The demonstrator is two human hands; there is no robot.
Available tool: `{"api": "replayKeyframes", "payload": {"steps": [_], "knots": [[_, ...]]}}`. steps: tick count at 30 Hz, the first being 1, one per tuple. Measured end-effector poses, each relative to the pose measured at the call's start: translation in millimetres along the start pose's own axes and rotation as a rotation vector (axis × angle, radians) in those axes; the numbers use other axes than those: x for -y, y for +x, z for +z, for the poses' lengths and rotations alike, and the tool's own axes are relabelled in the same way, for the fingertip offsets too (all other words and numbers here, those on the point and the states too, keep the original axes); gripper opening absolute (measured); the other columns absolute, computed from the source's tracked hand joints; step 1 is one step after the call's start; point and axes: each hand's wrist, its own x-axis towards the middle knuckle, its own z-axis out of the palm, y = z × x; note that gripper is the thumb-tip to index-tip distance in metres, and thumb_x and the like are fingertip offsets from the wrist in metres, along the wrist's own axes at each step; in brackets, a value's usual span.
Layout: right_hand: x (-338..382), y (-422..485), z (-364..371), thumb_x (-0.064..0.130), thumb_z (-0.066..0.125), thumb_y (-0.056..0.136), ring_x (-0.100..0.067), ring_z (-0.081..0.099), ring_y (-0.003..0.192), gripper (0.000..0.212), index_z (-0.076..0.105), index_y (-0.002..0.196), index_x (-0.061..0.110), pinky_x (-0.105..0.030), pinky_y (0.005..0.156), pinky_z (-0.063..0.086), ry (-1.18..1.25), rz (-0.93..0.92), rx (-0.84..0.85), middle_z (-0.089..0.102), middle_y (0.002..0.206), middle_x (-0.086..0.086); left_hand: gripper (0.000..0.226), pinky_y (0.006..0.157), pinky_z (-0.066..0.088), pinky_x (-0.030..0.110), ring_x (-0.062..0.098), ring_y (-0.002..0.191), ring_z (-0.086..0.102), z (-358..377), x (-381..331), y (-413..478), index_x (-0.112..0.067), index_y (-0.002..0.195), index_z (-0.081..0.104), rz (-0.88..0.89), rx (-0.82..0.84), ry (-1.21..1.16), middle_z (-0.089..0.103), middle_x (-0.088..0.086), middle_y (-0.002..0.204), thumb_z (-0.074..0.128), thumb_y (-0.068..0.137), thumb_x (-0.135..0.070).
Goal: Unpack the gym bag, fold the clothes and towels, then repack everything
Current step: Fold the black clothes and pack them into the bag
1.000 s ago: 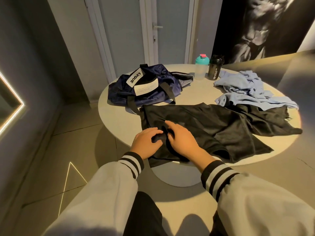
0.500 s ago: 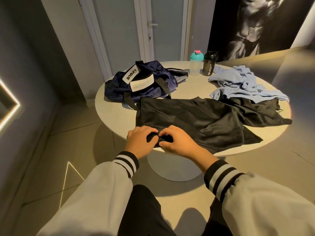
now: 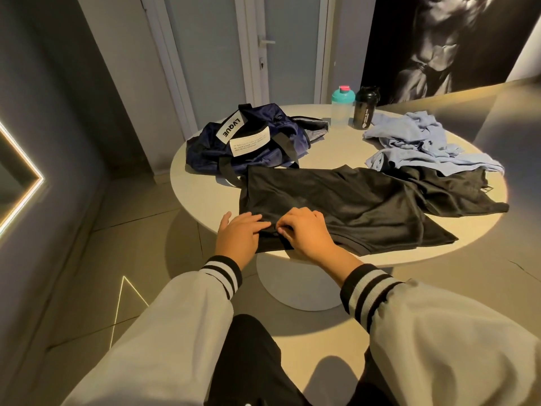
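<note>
Head view: taking the round beige table (image 3: pixel 205 183) as a clock face with six o'clock at the person's edge, a black shiny garment (image 3: pixel 336 200) lies spread flat from the centre down to six o'clock. Its hem reaches the rim there.

The left hand (image 3: pixel 238 237) rests palm down on the garment's near-left corner, at about seven o'clock. Its fingers (image 3: pixel 251 221) are straight and held together, and the thumb sticks out to the side. The right hand (image 3: pixel 307 232) sits just beside it at six o'clock, knuckles up. Its fingertips (image 3: pixel 282 230) are curled in and pinch a small ridge of the black fabric, and they almost meet the left fingertips. Both wrists wear black-and-white striped cuffs (image 3: pixel 222 272) on pale grey sleeves.

A navy-blue fabric gym bag (image 3: pixel 263 142) slumps at ten to eleven o'clock. It has black straps and white labels, and its near side touches the garment's far-left corner. A clear shaker bottle with a teal lid (image 3: pixel 342 106) and a black shaker bottle (image 3: pixel 364 108) stand upright side by side at twelve o'clock. A light-blue crumpled cloth (image 3: pixel 409 136) is heaped at one to two o'clock. Its near edge overlaps a second black garment (image 3: pixel 456 194), which lies rumpled at three o'clock against the first.

Beyond the table is a pale door (image 3: pixel 281 54) with a lever handle.
</note>
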Motion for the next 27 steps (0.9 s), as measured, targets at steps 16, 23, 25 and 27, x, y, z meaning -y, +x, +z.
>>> {"api": "replayKeyframes", "payload": {"steps": [16, 23, 25, 27], "knots": [[-1.0, -4.4, 2.5, 0.021, 0.054, 0.096, -0.024, 0.058, 0.109, 0.032, 0.063, 0.127, 0.021, -0.037, 0.099, 0.04, 0.103, 0.041, 0.044, 0.065, 0.122, -0.002, 0.044, 0.123, -0.008, 0.049, 0.013, 0.15, 0.023, 3.9, -9.8, 13.0, -0.039, 0.149, 0.042, -0.096, 0.046, 0.269, 0.037, -0.01, 0.158, 0.037, 0.106, -0.028], [-23.9, -20.5, -12.8, 0.015, 0.059, 0.085, -0.019, 0.053, 0.097, 0.02, 0.07, 0.101, 0.018, -0.036, 0.086, 0.046, 0.132, 0.033, -0.105, 0.06, 0.104, 0.001, 0.041, 0.122, 0.012, 0.039, 0.013, 0.134, 0.043, 9.6, -42.6, 15.0, -0.029, 0.132, 0.063, 0.107, -0.12, -0.038, 0.058, -0.008, 0.14, 0.053, 0.094, -0.016], [-38.2, -28.4, -24.4, 0.014, 0.058, 0.084, -0.019, 0.051, 0.089, 0.012, 0.067, 0.091, 0.018, -0.038, 0.08, 0.045, 0.101, 0.08, -0.168, 0.058, 0.094, 0.002, 0.037, 0.113, 0.022, 0.03, 0.012, 0.123, 0.049, 17.7, -57.0, 11.9, -0.03, 0.125, 0.066, 0.157, -0.109, -0.132, 0.064, -0.011, 0.128, 0.054, 0.093, -0.018], [-51.5, -35.7, -35.2, 0.015, 0.058, 0.087, -0.021, 0.052, 0.087, 0.007, 0.064, 0.087, 0.018, -0.038, 0.079, 0.045, 0.024, 0.167, -0.21, 0.058, 0.091, 0.001, 0.033, 0.106, 0.024, 0.027, 0.01, 0.116, 0.05, 26.1, -70.5, 13.1, -0.032, 0.124, 0.066, 0.175, -0.084, -0.136, 0.064, -0.014, 0.124, 0.054, 0.094, -0.025]]}}
